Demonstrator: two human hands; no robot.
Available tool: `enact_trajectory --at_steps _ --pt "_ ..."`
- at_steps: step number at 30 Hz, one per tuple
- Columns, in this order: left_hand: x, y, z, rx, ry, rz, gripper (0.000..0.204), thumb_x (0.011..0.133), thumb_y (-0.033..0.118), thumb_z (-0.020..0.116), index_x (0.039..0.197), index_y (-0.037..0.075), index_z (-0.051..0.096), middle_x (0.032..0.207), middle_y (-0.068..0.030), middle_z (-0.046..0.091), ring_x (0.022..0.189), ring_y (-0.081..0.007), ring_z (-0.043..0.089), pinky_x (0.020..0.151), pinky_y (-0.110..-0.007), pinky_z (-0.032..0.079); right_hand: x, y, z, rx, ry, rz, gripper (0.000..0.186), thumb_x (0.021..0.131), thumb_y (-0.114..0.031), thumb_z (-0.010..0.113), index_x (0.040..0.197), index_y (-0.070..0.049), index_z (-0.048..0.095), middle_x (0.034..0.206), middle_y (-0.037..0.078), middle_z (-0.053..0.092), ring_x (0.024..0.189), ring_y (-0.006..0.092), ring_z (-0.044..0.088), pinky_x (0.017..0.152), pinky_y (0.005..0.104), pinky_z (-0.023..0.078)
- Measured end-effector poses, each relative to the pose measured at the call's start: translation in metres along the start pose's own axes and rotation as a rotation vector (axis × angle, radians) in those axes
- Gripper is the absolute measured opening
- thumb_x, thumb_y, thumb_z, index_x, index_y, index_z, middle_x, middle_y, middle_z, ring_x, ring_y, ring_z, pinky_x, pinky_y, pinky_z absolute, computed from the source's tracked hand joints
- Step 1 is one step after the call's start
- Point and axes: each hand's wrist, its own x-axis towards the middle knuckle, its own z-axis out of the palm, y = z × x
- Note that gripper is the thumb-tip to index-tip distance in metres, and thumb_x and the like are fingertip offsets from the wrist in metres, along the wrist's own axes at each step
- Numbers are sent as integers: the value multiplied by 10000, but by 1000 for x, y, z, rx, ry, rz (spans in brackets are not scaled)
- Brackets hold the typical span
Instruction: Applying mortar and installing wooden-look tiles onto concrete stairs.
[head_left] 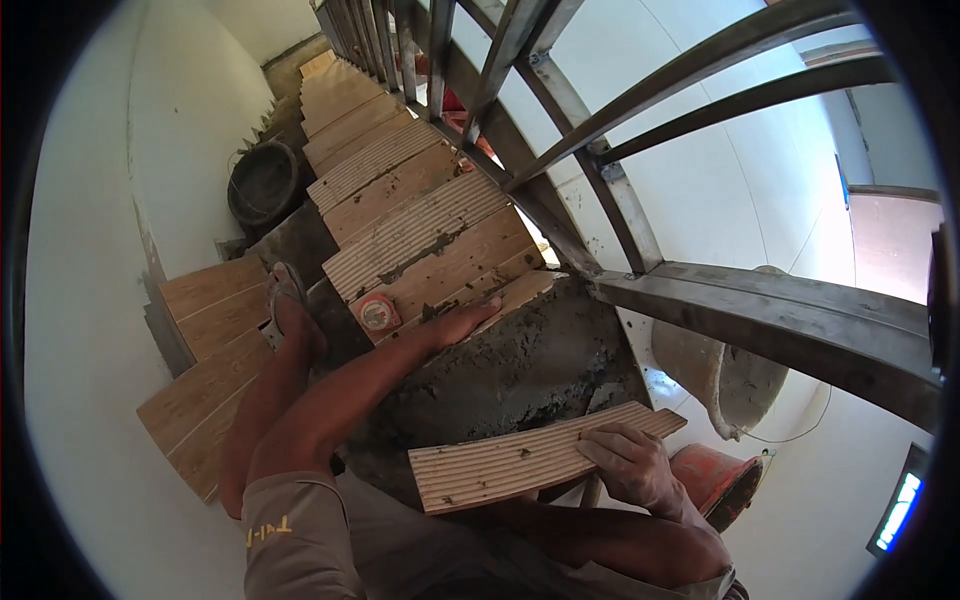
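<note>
My right hand (632, 462) grips the far right part of a long wood-look stair tile (500, 468) with a ribbed face, dotted with bits of mortar. Held above my folded right leg, the tile stands just nearer than a step spread with wet grey mortar (510, 365). My left arm reaches forward, and my left hand (468, 322) rests on the edge of the laid tile beyond that mortar. Its fingers look stretched out, though they are small in view. A round red tape measure (378, 313) lies on the tiled tread left of that hand.
Tiled steps (355, 95) descend away from me, smeared with mortar. A metal railing (760, 305) runs along the right. Loose tiles (215, 300) lie by my sandalled left foot (285, 300). A black bucket (262, 185) stands at the left wall; pale (690, 365) and red buckets (700, 475) sit at the right.
</note>
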Motion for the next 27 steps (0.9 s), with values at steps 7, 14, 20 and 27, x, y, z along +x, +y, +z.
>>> enact_trajectory --at_steps 7,14,20,27 --pt "15 -12 -3 68 -1 65 858 1063 624 389 1619 -17 261 1692 -187 260 1567 -274 224 1259 -374 194 -5 -6 -3 -32 45 18 542 690 -69 754 1228 -95 688 1164 96 720 1015 304 715 753 390 627" --pt "0 13 13 -100 50 -163 772 1041 635 458 1501 17 509 1441 -140 590 1285 -248 546 1110 -373 401 -39 -7 18 -53 150 145 469 753 0 742 1212 -79 687 1122 133 723 980 330 719 762 415 618" --pt "15 -27 -23 43 136 -98 795 1014 694 459 1400 19 624 1380 -156 634 1247 -255 571 1099 -372 401 -58 -15 18 33 276 218 459 812 13 735 1259 -69 666 1125 150 720 980 356 718 810 433 608" --pt "20 -23 -3 279 184 66 781 1031 669 449 1398 1 622 1381 -117 640 1247 -230 574 1111 -349 387 -87 -12 26 -12 198 331 524 754 -54 738 1272 -79 666 1192 122 709 1055 337 699 854 434 602"
